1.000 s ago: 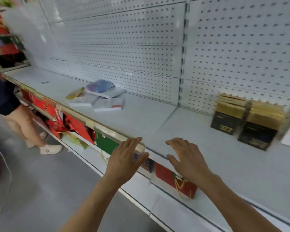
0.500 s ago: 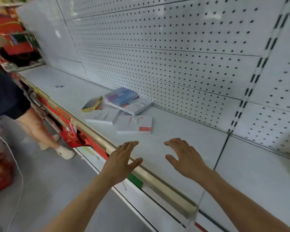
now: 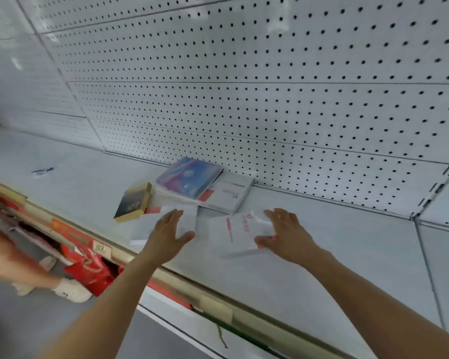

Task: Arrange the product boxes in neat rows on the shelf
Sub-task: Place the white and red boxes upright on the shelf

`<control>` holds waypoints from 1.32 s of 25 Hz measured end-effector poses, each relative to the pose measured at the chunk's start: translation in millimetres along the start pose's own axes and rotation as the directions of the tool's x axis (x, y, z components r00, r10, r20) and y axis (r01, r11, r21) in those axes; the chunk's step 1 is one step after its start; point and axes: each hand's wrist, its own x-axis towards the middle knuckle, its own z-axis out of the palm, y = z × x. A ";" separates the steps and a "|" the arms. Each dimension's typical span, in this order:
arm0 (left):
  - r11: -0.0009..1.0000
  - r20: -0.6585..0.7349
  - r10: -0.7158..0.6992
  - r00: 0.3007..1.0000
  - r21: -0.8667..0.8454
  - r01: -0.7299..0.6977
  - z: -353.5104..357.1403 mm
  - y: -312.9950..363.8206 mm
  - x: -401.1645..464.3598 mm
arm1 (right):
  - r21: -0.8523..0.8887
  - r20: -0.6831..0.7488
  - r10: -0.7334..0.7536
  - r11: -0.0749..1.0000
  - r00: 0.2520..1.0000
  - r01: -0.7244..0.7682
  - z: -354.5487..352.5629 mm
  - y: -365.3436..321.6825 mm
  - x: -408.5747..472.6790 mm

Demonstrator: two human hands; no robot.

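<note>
Both hands reach over the white shelf [image 3: 309, 275] toward a loose cluster of product boxes lying flat near the pegboard back wall [image 3: 270, 99]. The left hand [image 3: 167, 235] is spread open, fingers straight and thumb out, above a blurred white box [image 3: 184, 216] with a red patch at its far left corner; whether the palm actually touches it cannot be told. The right hand [image 3: 285, 235] is also open, its fingers extended across the right edge of another white box with red print [image 3: 233, 234], the thumb lying along the box's near corner; it touches the box without curling round it. Behind these two, a white box with a red label [image 3: 228, 195] lies close to the pegboard, and a blue and pink box [image 3: 188, 177] rests tilted on top of its left part. To the left of the pile, a black and gold box [image 3: 132, 202] lies flat on its own, just beside the others. A small blue scrap [image 3: 42, 171] sits well apart on the shelf's far left. Along the front edge runs a gold price rail [image 3: 166, 277], with a red bag [image 3: 88, 270] on the level below and another person's white shoe [image 3: 73, 291] on the floor.
</note>
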 end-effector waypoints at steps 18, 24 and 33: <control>0.930 0.294 0.002 0.956 0.351 -0.109 -3.6 -32.9 67.8 | 0.099 0.018 0.581 0.809 0.814 -0.580 28.6 -40.9 35.7; 0.950 0.242 -0.037 0.970 0.309 -0.042 5.4 -18.6 58.5 | 0.741 0.143 0.649 0.430 0.747 -0.515 18.1 -19.4 14.5; 0.978 0.290 -0.151 0.945 0.181 0.101 3.4 -0.8 54.6 | 0.875 0.278 0.554 0.191 0.785 -0.444 6.1 -12.2 -21.7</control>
